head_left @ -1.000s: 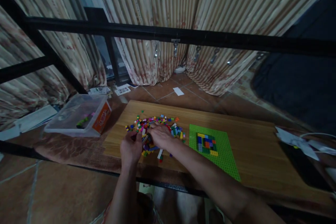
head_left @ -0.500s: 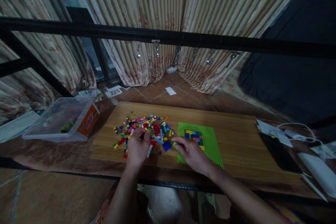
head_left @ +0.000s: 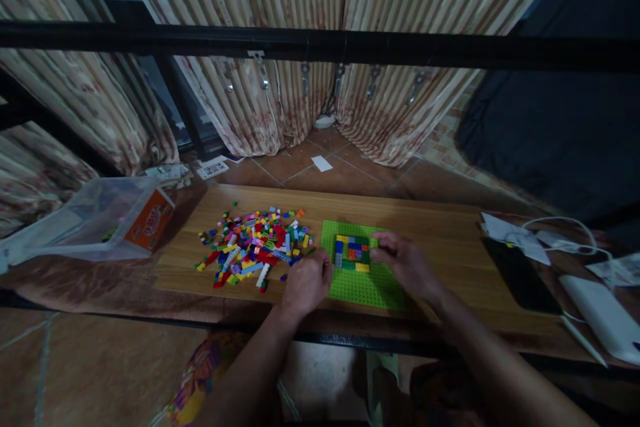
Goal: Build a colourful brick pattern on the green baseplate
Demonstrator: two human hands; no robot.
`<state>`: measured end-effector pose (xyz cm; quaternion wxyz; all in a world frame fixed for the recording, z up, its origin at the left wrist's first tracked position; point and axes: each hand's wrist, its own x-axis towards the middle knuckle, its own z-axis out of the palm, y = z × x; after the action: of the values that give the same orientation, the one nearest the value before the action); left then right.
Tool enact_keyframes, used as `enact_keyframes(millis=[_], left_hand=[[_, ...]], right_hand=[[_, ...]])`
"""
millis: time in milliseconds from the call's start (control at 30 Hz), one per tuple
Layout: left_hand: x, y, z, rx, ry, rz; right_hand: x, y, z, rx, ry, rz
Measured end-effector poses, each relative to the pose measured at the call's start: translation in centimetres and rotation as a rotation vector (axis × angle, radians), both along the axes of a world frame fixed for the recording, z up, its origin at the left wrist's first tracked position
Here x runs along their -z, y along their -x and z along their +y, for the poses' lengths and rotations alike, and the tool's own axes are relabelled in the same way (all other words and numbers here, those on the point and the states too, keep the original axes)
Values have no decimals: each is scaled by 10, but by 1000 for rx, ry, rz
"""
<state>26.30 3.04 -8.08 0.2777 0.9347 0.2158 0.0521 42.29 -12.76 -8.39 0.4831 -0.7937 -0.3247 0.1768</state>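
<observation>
A lime-green studded baseplate (head_left: 345,293) lies on the wooden board. On it sits a square pattern of coloured toy bricks (head_left: 356,252) in blue, yellow, green, orange and red. My right hand (head_left: 407,265) is at the pattern's right side, thumb and forefinger pinched on a small light green brick (head_left: 374,241). My left hand (head_left: 307,282) is closed over the baseplate's left edge; whatever its fingers may hold is hidden. Left of that hand spreads a pile of loose toy bricks (head_left: 255,243) in many colours.
A clear plastic box (head_left: 95,240) with an orange label stands at the left. On the right lie a black tablet-like slab (head_left: 520,273), papers (head_left: 515,237), a white cable and a white device (head_left: 600,317). A dark metal rail (head_left: 320,43) with hooks crosses beyond the wooden board (head_left: 435,227).
My right hand has moved right, from the baseplate's left edge to the brick pattern's far side, with the light green brick. My left hand has left the pile for the baseplate's edge.
</observation>
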Motion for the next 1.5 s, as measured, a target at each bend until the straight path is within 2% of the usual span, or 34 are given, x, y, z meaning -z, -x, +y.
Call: enact_keyframes(millis=[133,333,467,700,933,1300,1500], left_hand=[[5,-6,-6,40,-41,34],[13,-8,-8,24,-22,26],[16,-8,-8,38,-46,38],[23,-12,-12,145,-271,51],[31,-15,-16,155,-471,22],[27,-15,-16,154,-400,16],[27,-15,-16,149,-360,7]], right_hand=[[-4,-10,7,-5,156,-214],[24,4,37,-92,171,-387],[36,7,43,-121,224,-463],[34,8,45,-88,282,-532],[26,15,46,-115,346,-600],[31,10,47,-137,326,-624],[22,12,49,-221,428,-753]])
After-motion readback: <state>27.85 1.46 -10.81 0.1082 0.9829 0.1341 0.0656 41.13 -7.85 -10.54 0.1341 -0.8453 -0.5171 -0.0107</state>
